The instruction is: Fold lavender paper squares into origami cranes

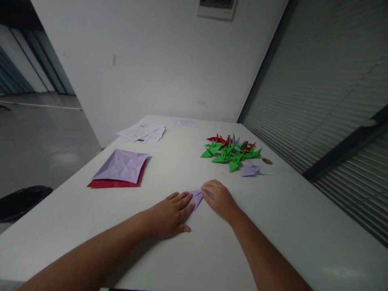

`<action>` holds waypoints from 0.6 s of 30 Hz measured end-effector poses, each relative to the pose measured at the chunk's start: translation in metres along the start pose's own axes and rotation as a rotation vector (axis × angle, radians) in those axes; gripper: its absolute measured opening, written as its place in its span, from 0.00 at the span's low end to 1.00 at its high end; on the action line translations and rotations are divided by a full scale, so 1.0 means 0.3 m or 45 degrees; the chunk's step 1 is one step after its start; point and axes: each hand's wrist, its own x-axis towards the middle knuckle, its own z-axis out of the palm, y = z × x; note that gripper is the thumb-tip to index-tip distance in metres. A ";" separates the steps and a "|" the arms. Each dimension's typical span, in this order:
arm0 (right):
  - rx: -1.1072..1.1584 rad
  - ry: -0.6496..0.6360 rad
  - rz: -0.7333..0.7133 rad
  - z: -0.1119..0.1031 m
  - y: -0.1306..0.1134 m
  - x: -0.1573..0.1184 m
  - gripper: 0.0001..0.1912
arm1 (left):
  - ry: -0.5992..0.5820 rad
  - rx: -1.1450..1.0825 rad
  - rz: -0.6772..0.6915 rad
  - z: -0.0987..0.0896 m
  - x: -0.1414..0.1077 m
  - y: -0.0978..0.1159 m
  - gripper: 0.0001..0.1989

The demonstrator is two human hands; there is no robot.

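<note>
A small folded purple paper [196, 198] lies on the white table [212, 250] between my hands. My left hand [172, 214] lies flat with its fingers spread, the fingertips pressing on the paper's left side. The fingers of my right hand [218, 198] are curled together at the paper's upper right corner, pinching it. Part of the paper is hidden under my left fingers.
Creased purple sheets [124, 165] rest on red paper [115, 184] at the left. Several green and red folded cranes [227, 152] are heaped at the back right, with a purple crane [251, 169] and a brown disc [267, 161] beside them. Printed papers [142, 131] lie farther back.
</note>
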 end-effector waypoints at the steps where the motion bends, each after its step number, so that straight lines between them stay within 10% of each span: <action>1: 0.060 -0.009 -0.050 -0.003 -0.013 -0.001 0.08 | 0.006 0.003 -0.009 0.004 0.001 0.001 0.39; 18: 0.043 -0.641 -0.163 0.039 -0.043 -0.032 0.30 | -0.017 0.000 -0.140 0.018 0.016 0.000 0.44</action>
